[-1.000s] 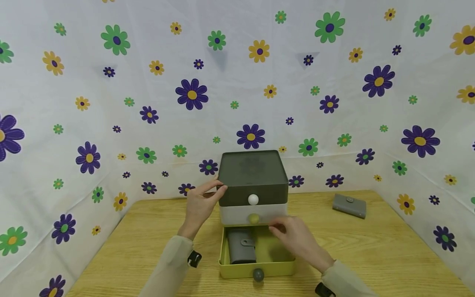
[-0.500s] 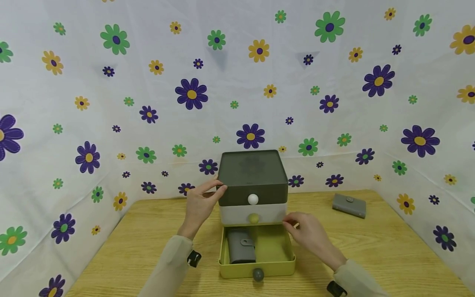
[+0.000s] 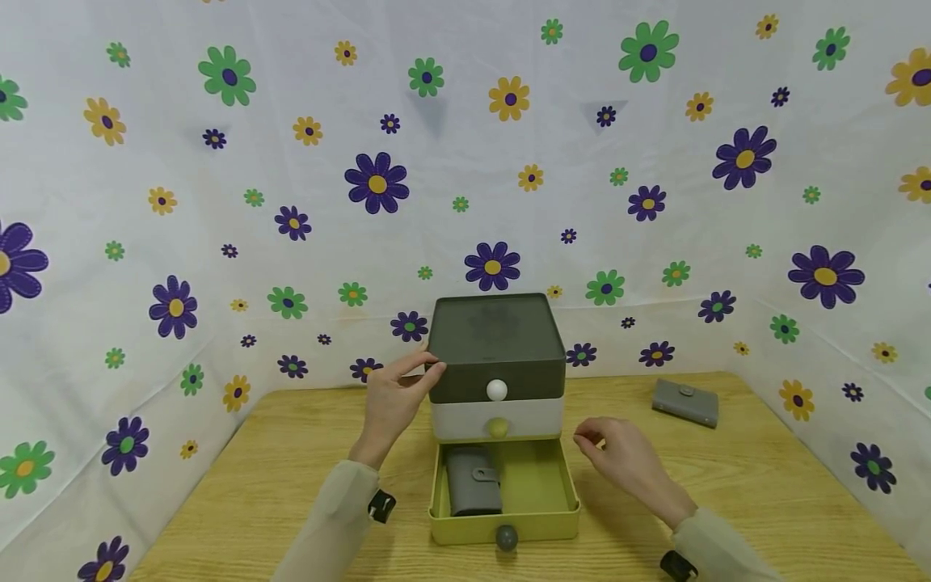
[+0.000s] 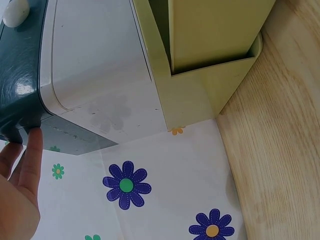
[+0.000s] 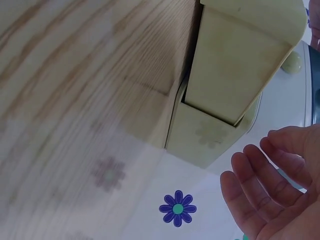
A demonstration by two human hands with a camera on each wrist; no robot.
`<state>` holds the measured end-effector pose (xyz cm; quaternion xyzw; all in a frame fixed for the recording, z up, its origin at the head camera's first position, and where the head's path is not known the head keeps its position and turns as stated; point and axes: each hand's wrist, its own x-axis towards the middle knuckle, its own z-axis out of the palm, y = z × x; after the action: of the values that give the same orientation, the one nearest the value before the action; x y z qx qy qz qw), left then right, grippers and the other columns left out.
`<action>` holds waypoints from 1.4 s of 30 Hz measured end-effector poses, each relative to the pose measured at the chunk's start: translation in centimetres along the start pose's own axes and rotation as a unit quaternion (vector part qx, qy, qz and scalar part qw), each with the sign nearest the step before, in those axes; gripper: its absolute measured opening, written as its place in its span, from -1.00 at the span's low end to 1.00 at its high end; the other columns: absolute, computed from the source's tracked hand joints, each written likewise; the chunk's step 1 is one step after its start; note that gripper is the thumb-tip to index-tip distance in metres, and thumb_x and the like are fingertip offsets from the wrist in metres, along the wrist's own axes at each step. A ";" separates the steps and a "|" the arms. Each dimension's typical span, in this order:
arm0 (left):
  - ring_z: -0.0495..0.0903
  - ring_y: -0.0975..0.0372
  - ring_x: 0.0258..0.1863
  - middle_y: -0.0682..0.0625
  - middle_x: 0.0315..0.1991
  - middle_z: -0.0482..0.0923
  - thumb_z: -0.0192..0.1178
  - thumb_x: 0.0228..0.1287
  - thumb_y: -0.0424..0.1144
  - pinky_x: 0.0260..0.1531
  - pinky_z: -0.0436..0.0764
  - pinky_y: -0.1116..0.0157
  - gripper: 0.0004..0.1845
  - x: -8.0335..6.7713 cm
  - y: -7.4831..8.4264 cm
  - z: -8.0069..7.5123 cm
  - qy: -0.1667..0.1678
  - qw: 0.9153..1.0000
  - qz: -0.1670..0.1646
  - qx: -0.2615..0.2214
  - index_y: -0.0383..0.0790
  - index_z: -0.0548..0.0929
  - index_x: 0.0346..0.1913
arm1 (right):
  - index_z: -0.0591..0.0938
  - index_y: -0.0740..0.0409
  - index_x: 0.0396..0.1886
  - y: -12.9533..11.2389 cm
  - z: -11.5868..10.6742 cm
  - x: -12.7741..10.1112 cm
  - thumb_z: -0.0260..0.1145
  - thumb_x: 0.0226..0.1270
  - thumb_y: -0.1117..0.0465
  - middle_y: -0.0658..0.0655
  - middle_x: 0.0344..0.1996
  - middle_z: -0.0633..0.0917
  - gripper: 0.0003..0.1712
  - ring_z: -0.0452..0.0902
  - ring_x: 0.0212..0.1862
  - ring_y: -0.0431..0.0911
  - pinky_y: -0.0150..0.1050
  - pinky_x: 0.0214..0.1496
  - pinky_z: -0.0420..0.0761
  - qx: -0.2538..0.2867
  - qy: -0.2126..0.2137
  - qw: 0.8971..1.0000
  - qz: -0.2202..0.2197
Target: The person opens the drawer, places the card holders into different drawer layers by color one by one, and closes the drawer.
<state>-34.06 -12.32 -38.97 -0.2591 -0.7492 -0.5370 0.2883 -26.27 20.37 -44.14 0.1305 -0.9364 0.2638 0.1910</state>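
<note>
A small three-drawer chest point(image 3: 497, 356) stands on the wooden table: dark grey top tier, white middle tier, yellow-green bottom drawer point(image 3: 538, 493) pulled out. Inside that drawer, on its left, lies a grey wallet point(image 3: 473, 480). My left hand point(image 3: 396, 396) rests straight fingers against the chest's upper left corner; the left wrist view shows a fingertip point(image 4: 31, 150) on the dark tier point(image 4: 20, 75). My right hand point(image 3: 618, 461) hovers relaxed and empty to the right of the open drawer, above the table. In the right wrist view the right hand point(image 5: 275, 185) appears beside the drawer's yellow-green side point(image 5: 240, 70).
A second grey wallet point(image 3: 684, 402) lies on the table point(image 3: 764, 501) at the back right. Flower-printed white cloth point(image 3: 364, 186) walls the table on three sides. A round grey knob point(image 3: 505, 537) sticks out from the drawer's front towards me.
My right hand has drawn back out of the open drawer and moved right, away from the chest. The left hand and the chest have stayed put.
</note>
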 end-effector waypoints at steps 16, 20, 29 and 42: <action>0.72 0.16 -0.03 -0.05 -0.08 0.75 0.39 0.21 -0.12 -0.18 0.74 0.22 -0.82 0.0 -0.1 0.0 0.005 1.000 -0.001 0.008 -0.09 0.80 -0.17 | 0.74 0.13 -0.30 3.3 -0.7 0.4 0.33 0.31 0.27 0.00 -0.39 0.76 -0.93 0.64 -0.33 -0.16 -0.18 -0.29 0.66 -0.012 -0.037 0.999 0.031; 0.72 0.16 -0.03 -0.04 -0.08 0.75 0.40 0.21 -0.13 -0.17 0.74 0.17 -0.82 0.0 -0.1 -0.1 0.004 1.000 -0.004 0.010 -0.09 0.79 -0.17 | 0.73 0.16 -0.30 4.4 -0.8 0.5 0.32 0.31 0.27 0.03 -0.38 0.75 -0.91 0.63 -0.34 -0.15 -0.16 -0.29 0.66 -0.011 -0.046 0.998 0.046; 0.71 0.17 -0.01 -0.03 -0.07 0.75 0.39 0.21 -0.11 -0.15 0.74 0.10 -0.81 0.0 0.1 0.0 -0.001 1.000 -0.013 0.008 -0.09 0.79 -0.17 | 0.73 0.26 -0.29 8.0 -2.0 0.7 0.30 0.32 0.29 0.15 -0.37 0.76 -0.87 0.65 -0.37 -0.08 -0.11 -0.32 0.67 -0.003 -0.039 0.997 0.063; 0.68 0.15 0.05 -0.06 -0.05 0.74 0.40 0.20 -0.17 -0.17 0.74 0.30 -0.84 0.1 -0.1 0.2 0.003 1.000 -0.007 -0.004 -0.11 0.79 -0.18 | 0.65 0.46 -0.04 12.2 -4.7 1.2 0.17 0.42 0.27 0.46 -0.08 0.68 -0.68 0.64 -0.07 0.30 0.15 -0.10 0.66 -0.001 -0.063 0.989 0.131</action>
<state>-34.26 -12.20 -39.03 -0.2535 -0.7480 -0.5424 0.2863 -30.24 32.88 -45.33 0.0227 -0.9560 0.2768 0.0951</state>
